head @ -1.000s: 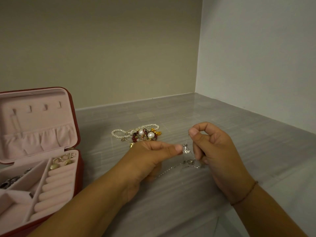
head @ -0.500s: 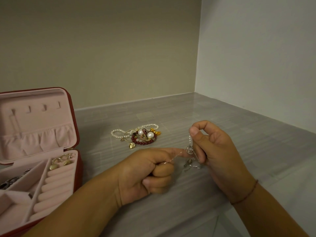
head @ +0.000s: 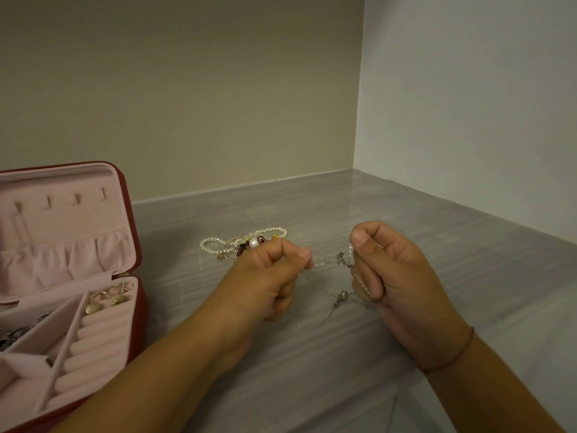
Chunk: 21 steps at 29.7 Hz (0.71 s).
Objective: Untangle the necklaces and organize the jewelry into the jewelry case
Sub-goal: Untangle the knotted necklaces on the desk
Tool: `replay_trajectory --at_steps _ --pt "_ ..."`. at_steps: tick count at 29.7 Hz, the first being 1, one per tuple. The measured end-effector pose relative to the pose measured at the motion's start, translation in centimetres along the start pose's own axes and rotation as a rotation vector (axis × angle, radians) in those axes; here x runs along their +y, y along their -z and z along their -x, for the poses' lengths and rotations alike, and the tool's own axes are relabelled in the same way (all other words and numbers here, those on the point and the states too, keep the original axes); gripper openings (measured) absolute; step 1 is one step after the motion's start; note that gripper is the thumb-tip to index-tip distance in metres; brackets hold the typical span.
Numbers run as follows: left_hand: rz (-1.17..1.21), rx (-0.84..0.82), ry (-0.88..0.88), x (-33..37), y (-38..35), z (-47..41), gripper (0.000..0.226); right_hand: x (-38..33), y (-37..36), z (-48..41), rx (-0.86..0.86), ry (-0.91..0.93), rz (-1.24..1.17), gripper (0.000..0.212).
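Note:
A thin silver chain necklace point(head: 327, 262) with small pendants stretches between my two hands above the grey counter. My left hand point(head: 268, 276) pinches one end of it between thumb and forefinger. My right hand point(head: 387, 273) grips a strand of tiny white beads point(head: 359, 281) tangled with the chain, and a silver pendant point(head: 340, 298) dangles below. Behind my left hand lies a heap of jewelry point(head: 246, 243): a pearl strand, dark red beads, two large pearls and gold bits. The red jewelry case point(head: 125, 214) stands open at the left, pink inside.
The case's bottom tray holds gold earrings point(head: 106, 303) above ring rolls and dark pieces in the left compartment. Its raised lid has small hooks and a gathered pocket. Walls close the counter point(head: 406, 220) at the back and right, meeting in a corner.
My left hand has risen and moved left, away from my right hand, pulling the silver chain taut between them. My right hand has stayed about where it was.

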<state>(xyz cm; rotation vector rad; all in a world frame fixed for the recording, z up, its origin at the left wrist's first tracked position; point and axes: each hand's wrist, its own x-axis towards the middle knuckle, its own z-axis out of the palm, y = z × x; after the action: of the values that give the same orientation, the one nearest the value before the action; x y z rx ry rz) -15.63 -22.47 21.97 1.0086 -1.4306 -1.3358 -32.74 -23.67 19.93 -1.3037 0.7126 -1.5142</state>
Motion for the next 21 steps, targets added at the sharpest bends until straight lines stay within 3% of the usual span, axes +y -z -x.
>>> replay_trajectory --at_steps 6,12,17,21 --pt "-0.027 0.096 -0.123 0.06 -0.39 -0.06 0.022 0.12 -0.02 -0.03 -0.006 0.013 0.011 0.012" --pt "-0.059 0.127 -0.118 -0.11 -0.24 -0.11 0.006 0.0 -0.02 0.0 0.004 0.014 0.003 0.013" --pt "-0.142 0.02 -0.125 0.29 -0.36 0.43 0.026 -0.1 -0.15 0.01 0.002 0.008 -0.014 0.015" --pt "-0.248 0.055 -0.127 0.12 -0.39 0.37 0.009 -0.16 -0.14 -0.01 0.009 0.01 -0.048 0.015"
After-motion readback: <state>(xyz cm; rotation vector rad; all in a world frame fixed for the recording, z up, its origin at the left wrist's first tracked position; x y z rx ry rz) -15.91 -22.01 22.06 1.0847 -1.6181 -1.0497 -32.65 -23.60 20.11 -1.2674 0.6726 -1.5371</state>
